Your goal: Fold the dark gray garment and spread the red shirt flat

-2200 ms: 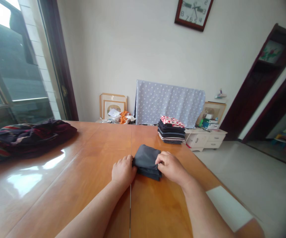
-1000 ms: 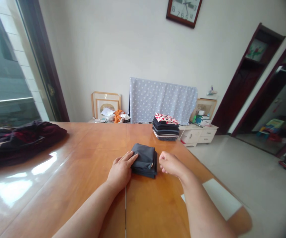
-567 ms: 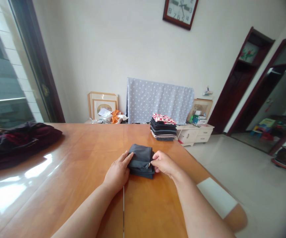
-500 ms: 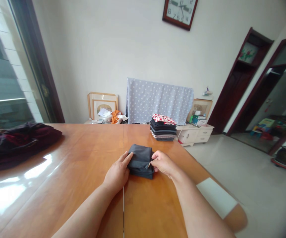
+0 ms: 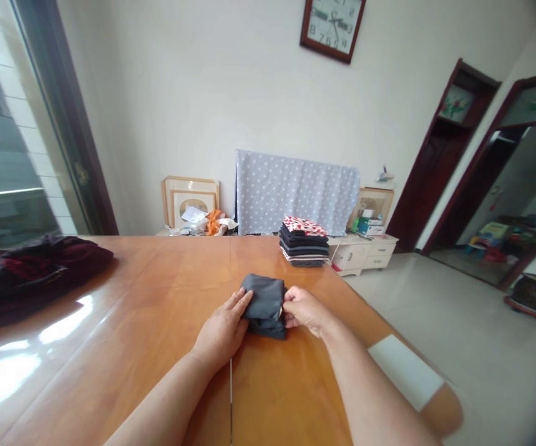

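Head camera shows our two hands on a folded dark grey cloth (image 5: 264,305) lying in the middle of the tabletop (image 5: 156,297). Our left hand (image 5: 221,328) lies flat, fingers spread on the cloth's left side. Our right hand (image 5: 302,310) is curled and pinches its right edge. Farther back sits a stack of folded clothes (image 5: 303,241). A heap of dark clothes (image 5: 30,269) lies far left.

Matt grey cloth bundle (image 5: 263,303) on glossy wooden table (image 5: 123,322)
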The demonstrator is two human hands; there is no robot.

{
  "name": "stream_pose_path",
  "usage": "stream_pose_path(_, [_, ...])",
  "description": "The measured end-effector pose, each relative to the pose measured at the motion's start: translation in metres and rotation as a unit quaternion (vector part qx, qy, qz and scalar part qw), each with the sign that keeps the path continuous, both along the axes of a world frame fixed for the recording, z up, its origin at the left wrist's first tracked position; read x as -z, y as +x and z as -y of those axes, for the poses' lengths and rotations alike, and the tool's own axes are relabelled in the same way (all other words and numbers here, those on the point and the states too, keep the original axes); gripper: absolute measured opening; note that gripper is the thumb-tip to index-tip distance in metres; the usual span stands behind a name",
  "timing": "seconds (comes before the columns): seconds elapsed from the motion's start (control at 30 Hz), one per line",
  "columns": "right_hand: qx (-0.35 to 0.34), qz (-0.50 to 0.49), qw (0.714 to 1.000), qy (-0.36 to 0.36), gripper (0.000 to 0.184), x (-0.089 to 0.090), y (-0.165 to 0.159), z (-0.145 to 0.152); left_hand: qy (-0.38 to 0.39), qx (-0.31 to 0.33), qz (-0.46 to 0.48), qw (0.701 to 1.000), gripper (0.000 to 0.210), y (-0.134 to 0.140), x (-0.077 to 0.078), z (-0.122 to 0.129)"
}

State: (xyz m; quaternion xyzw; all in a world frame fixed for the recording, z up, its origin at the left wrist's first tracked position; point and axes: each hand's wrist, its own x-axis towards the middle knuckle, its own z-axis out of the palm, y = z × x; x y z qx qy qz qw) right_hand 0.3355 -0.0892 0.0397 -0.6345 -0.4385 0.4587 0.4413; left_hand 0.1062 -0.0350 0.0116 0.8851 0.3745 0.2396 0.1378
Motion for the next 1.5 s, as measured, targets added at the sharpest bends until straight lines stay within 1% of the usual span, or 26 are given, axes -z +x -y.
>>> stream_pose_path(0.1, [-0.011,0.037,0.999,-0.017,0.021,0.003,-0.001,-0.001,-0.004,-0.003,-0.002,1.0,0.063,0.0,0.0,0.0])
stream_pose_path(0.23, [0.015,0.019,0.999,0.026,0.036,0.006,-0.004,-0.004,-0.008,-0.012,0.003,1.0,0.061,0.0,0.0,0.0])
stream_pose_path(0.33, [0.028,0.0,0.999,0.042,0.052,0.006,-0.006,-0.004,-0.008,-0.015,0.002,1.0,0.06,0.0,0.0,0.0])
stream_pose_path(0.5, [0.009,-0.003,1.0,0.015,0.08,0.009,-0.008,-0.007,-0.009,-0.015,-0.003,1.0,0.06,0.0,0.0,0.0])
stream_pose_path(0.57, [0.013,-0.029,0.999,0.027,0.095,0.009,-0.01,-0.008,-0.009,-0.018,0.001,1.0,0.06,0.0,0.0,0.0])
stream_pose_path(0.63, [0.012,-0.065,0.997,0.04,0.104,0.009,-0.01,-0.008,-0.008,-0.021,0.009,1.0,0.06,0.0,0.0,0.0])
stream_pose_path(0.67, [0.005,-0.078,0.996,0.041,0.105,0.009,-0.01,-0.008,-0.007,-0.023,0.012,1.0,0.06,0.0,0.0,0.0])
stream_pose_path(0.73, [-0.012,-0.079,0.996,0.033,0.101,0.008,-0.009,-0.007,0.0,-0.023,0.012,1.0,0.062,0.0,0.001,0.0])
stream_pose_path(0.83, [-0.023,-0.043,0.999,0.015,0.09,0.007,-0.007,-0.005,0.034,-0.013,-0.003,0.999,0.065,0.001,0.002,0.001])
stream_pose_path(0.93, [-0.028,-0.008,0.999,0.018,0.082,0.009,-0.003,-0.005,0.08,0.007,-0.022,0.997,0.068,0.002,0.0,0.004])
stream_pose_path(1.0, [-0.022,0.008,1.0,0.019,0.088,0.011,0.0,-0.007,0.102,0.024,-0.034,0.994,0.068,0.004,-0.002,0.007])
stream_pose_path(1.1, [0.021,0.005,0.999,0.023,0.103,0.016,0.005,-0.011,0.11,0.044,-0.052,0.992,0.063,0.007,-0.005,0.012])
stream_pose_path(1.2, [0.074,-0.005,0.997,0.035,0.103,0.021,0.007,-0.017,0.105,0.05,-0.065,0.991,0.059,0.008,-0.006,0.015])
stream_pose_path(1.27, [0.091,-0.017,0.994,0.049,0.101,0.022,0.007,-0.021,0.103,0.048,-0.069,0.991,0.058,0.009,-0.007,0.015])
stream_pose_path(1.4, [0.07,-0.054,0.992,0.095,0.101,0.024,0.005,-0.026,0.102,0.045,-0.075,0.991,0.059,0.009,-0.006,0.015])
stream_pose_path(1.5, [0.063,-0.061,0.992,0.096,0.102,0.028,0.004,-0.028,0.103,0.048,-0.08,0.99,0.059,0.009,-0.006,0.016])
